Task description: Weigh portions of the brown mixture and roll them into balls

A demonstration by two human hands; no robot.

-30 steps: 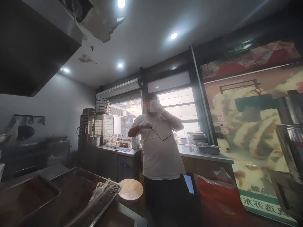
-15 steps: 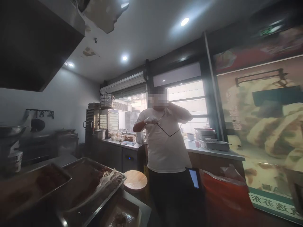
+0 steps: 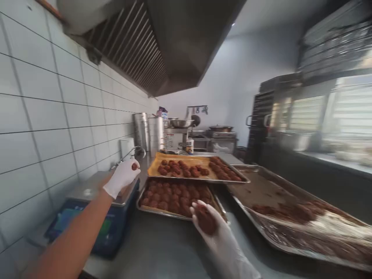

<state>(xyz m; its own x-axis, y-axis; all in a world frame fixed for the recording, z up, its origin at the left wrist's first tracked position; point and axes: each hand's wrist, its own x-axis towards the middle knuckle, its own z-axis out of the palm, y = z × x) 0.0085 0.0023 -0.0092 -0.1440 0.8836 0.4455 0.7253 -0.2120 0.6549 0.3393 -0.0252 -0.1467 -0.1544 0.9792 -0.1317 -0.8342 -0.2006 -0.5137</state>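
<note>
Dark paste is being held in both gloved hands: a large lump (image 3: 205, 220) is cupped in the right hand (image 3: 216, 234), and a small piece (image 3: 134, 166) is pinched near the fingertips of the left hand (image 3: 123, 176). By appearance, portioning and weighing is the step in hand, since the left hand is poised over the far side of the scale (image 3: 116, 223); whether the pan is touched cannot be told, and the display cannot be read. For the next move, a small adjustment of the portion seems to be called for, then shaping into a ball.

The large lump is seated against the palm, with the fingers curled loosely around it, just beyond the near edge of the lower tray (image 3: 162, 212). The small piece is gripped narrowly and faces the trays. Rounded balls are packed in the lower tray and set out on yellow paper in the upper tray (image 3: 186, 179). Loose paste (image 3: 302, 211) is left in the wide tray (image 3: 248, 211) at the right, partly covered by plastic film (image 3: 340, 224).
</note>
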